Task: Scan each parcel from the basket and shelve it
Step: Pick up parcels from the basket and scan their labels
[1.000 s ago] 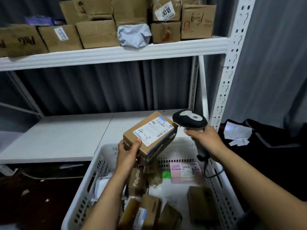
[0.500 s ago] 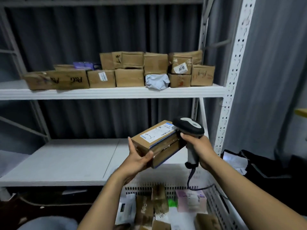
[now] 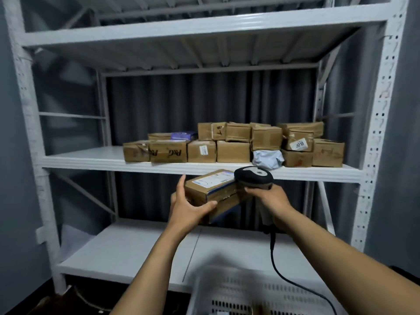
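A white metal rack (image 3: pixel 381 110) fills the view, with a dark grey pleated curtain (image 3: pixel 181 103) behind it. Its middle shelf (image 3: pixel 91 163) carries a row of brown cardboard boxes (image 3: pixel 233 151), some stacked two high. A crumpled grey poly bag (image 3: pixel 268 159) is tucked among them toward the right. Below that is the white lower shelf (image 3: pixel 127 248). At the bottom edge, blurred, is the rim of the white perforated basket (image 3: pixel 238 289).

I hold the parcel (image 3: pixel 204 189) in the air in front of the rack. From here it sits just under the middle shelf's front edge and well above the lower shelf, resting on neither. It is a flat brown box with its white label (image 3: pixel 213 179) facing up and tipped a little toward me. Its long axis runs from near-left to far-right, rising slightly to the right, so the far end points at the scanner (image 3: pixel 253 176).

My left grip (image 3: pixel 186 208) is wrapped round the near-left end. One finger stands up against the end face, another lies along the near side, and the palm is beneath. My right grip (image 3: pixel 270 196) is closed round the scanner's handle. The scanner's black head is level with the parcel's right end and overlaps it; whether they touch I cannot tell. The scanner's black cable (image 3: pixel 279 269) hangs from the handle and trails down to the right past the basket.
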`<state>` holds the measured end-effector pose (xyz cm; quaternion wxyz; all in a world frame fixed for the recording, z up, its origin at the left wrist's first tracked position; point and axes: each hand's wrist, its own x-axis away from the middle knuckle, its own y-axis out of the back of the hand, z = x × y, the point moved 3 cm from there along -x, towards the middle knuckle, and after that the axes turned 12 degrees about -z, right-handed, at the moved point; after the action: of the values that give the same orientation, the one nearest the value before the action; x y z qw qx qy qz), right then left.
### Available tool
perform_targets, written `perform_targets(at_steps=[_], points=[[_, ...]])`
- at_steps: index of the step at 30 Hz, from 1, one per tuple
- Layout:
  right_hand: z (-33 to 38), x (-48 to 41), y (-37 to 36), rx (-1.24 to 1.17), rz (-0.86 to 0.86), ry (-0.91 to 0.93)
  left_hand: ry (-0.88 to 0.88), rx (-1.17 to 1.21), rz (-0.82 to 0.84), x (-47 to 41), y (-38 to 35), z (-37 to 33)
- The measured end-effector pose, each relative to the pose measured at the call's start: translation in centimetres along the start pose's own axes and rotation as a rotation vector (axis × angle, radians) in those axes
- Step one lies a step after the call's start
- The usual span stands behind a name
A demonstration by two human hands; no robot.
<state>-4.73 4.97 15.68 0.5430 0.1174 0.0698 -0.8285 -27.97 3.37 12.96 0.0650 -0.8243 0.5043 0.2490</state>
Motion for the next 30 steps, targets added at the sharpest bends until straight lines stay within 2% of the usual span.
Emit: perform_targets(at_steps=[7,11,17,24,30], points=[[6.8,-3.3,-3.2,0.027,-0.070,0.094,-0.179,-0.081,-0.285,-6.2,2.7,-3.1],[9.4,-6.7,-4.1,0.012,-0.093,0.116,-0.159,-0.141,-0.393,-10.7,1.5,-5.1],[9.4,-11.9,-4.6,0.095,-0.094,0.127,-0.179,-0.349,-0.432,-16.2,-2.6,-7.4],[8.2,-16.0,-4.5,0.150,-0.063,0.118,-0.326,-0.583,-0.512,-21.8,-8.3,-7.3],[6.9,-18.4,-4.0,0.189,-0.086,0.131,-0.280,-0.653,-0.523,-24.7,-12.0,-5.7]])
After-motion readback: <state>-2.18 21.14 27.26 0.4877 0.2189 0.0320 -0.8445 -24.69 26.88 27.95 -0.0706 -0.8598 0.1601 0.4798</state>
